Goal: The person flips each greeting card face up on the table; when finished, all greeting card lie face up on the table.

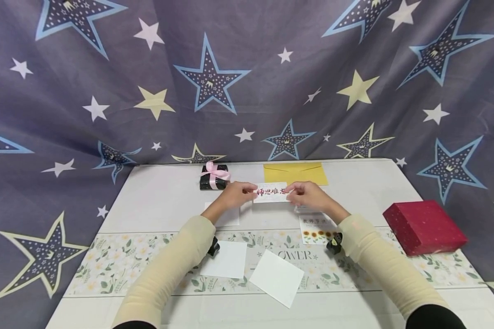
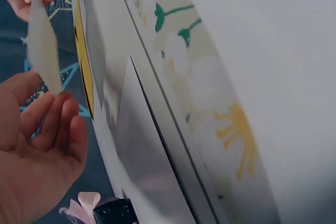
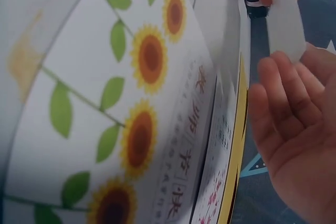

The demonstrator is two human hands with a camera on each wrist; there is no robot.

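Both hands hold up one white card point(image 1: 271, 192) printed with dark red Chinese characters, its face turned toward the head camera. My left hand point(image 1: 237, 195) pinches its left end between thumb and fingers. At the other end, my right hand point(image 1: 308, 194) pinches it the same way. Only the plain back of the card point(image 2: 44, 45) shows in the left wrist view, raised off the table. Beneath the right forearm lies a sunflower card point(image 1: 316, 230), and part of another card point(image 1: 308, 209) shows just behind it.
A yellow envelope point(image 1: 295, 173) lies at the back, left of it a black box point(image 1: 207, 182) with a pink ribbon. On the right stands a red box point(image 1: 425, 227). Two blank white cards point(image 1: 226, 259) point(image 1: 276, 278) lie in front; another white card point(image 1: 229, 217) is under the left wrist.
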